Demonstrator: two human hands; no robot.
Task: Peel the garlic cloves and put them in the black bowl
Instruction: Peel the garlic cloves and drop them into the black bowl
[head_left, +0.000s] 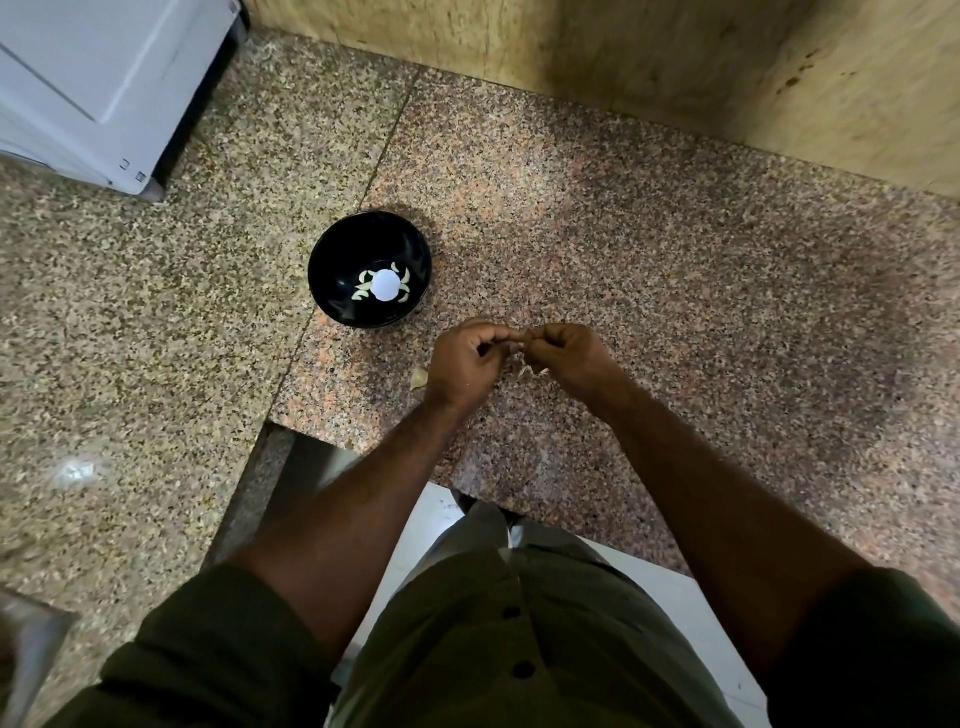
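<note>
The black bowl (332, 254) stands on the granite counter, left of and beyond my hands. Several pale peeled garlic cloves (362, 291) lie in its bottom around a bright round reflection. My left hand (465, 364) and my right hand (569, 358) are close together above the counter, right of the bowl. Their fingertips meet and pinch a small garlic clove (519, 339), which the fingers mostly hide. Scraps of garlic skin (532, 370) lie on the counter under the hands, and another garlic skin piece (420, 378) lies just left of my left wrist.
A white appliance (104, 88) stands at the back left of the counter. A yellowish stone wall (623, 47) closes the back and right. The counter's front edge (363, 447) has a step cut into it near my body.
</note>
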